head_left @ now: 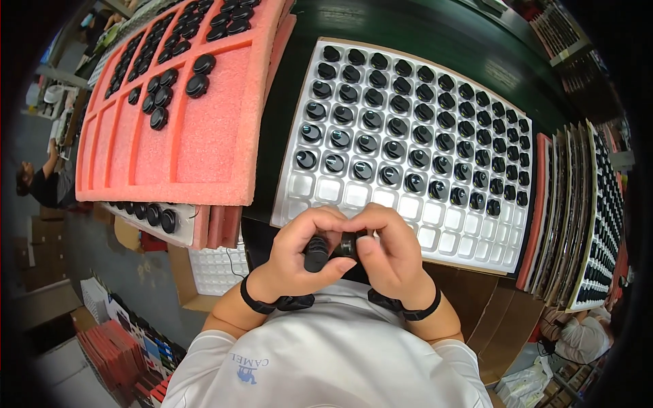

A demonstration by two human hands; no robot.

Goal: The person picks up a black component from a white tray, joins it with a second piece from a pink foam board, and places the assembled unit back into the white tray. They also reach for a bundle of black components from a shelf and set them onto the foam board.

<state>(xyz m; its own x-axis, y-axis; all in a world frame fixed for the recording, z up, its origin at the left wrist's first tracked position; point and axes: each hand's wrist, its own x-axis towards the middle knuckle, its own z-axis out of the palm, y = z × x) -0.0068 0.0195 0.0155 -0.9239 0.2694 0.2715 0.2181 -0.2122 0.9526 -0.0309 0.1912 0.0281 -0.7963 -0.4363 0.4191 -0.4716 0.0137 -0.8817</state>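
My left hand (289, 248) and my right hand (394, 255) meet in front of my chest, at the near edge of a white tray (299, 185). A black ribbed cylindrical part (315, 254) is held in the curled fingers of my left hand. Between the fingertips of both hands is a second black round part (348, 243), partly covered by the fingers. Its exact kind cannot be made out. The white tray has rows of square pockets. Black glossy lens-like parts (367, 143) sit in its far rows, while the pockets nearest me hold none.
At the left a pink foam tray (214, 153) with compartments holds black round caps (197, 85), on top of stacked trays. More trays (558, 211) stand on edge at the right. Below left lies a carton (182, 272) with a white tray. Other people (51, 180) are at the sides.
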